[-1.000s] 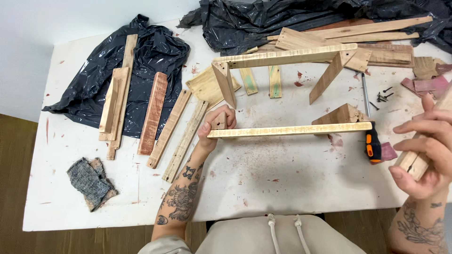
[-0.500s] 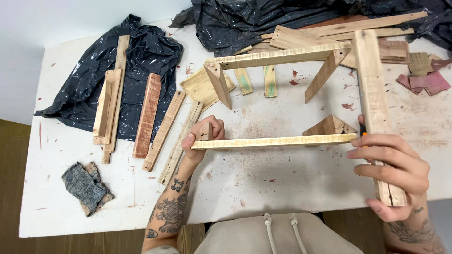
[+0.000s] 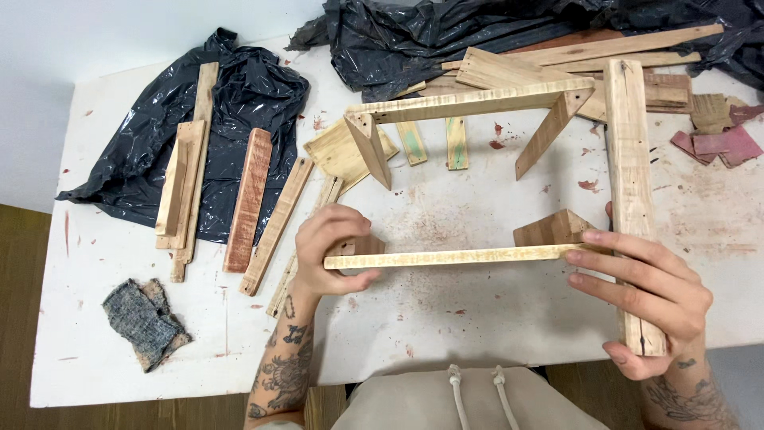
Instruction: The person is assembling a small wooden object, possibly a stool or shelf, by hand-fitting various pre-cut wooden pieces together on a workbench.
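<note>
While I'm scanning from the left: one grey rag is lying near the table corner, one black plastic sheet is carrying a small stack of slats, one reddish board is lying on its edge, and two thin strips are sitting beside it. My left hand is curling around the left end of the near rail, thumb under and fingers wrapped over a small block behind it. That rail is lying across the table centre, parallel to the far rail, which is standing on two slanted legs. My right hand is gripping one long plank, fingers spread across its face, lower end in my palm, running from the far rail back toward me. I'm judging the plank stiff, light, rough, probably splintery; I'm taking hold low, though mid-length would balance better. Two short slats are lying under the far rail. A second black sheet is covering more boards at the back.
</note>
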